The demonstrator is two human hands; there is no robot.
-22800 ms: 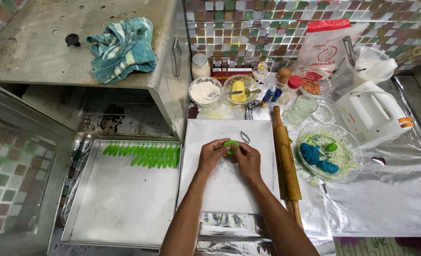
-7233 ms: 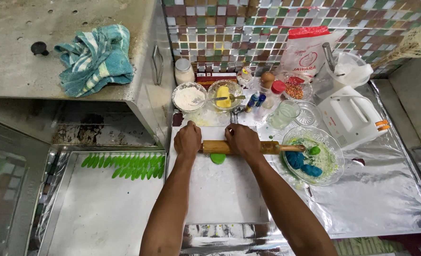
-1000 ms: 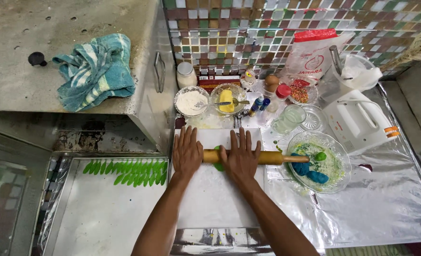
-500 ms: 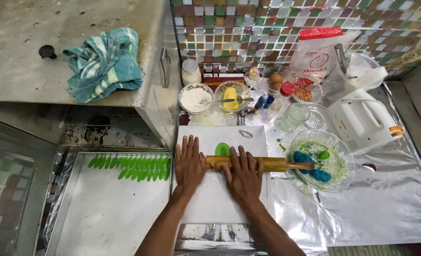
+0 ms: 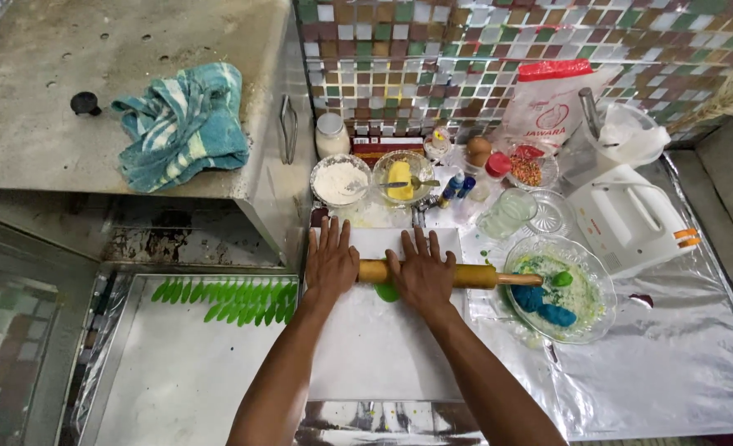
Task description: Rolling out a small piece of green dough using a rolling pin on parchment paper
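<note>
Rolling pin (image 5: 466, 275) rolled forward; flat fingers (image 5: 420, 248) atop; glass bowl (image 5: 591, 281) holds blue-green dough.

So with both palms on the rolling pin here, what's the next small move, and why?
Probably draw the rolling pin back toward the body. Both the left hand and the right hand press flat on it, and the green dough shows only at its near edge on the white board.
</note>
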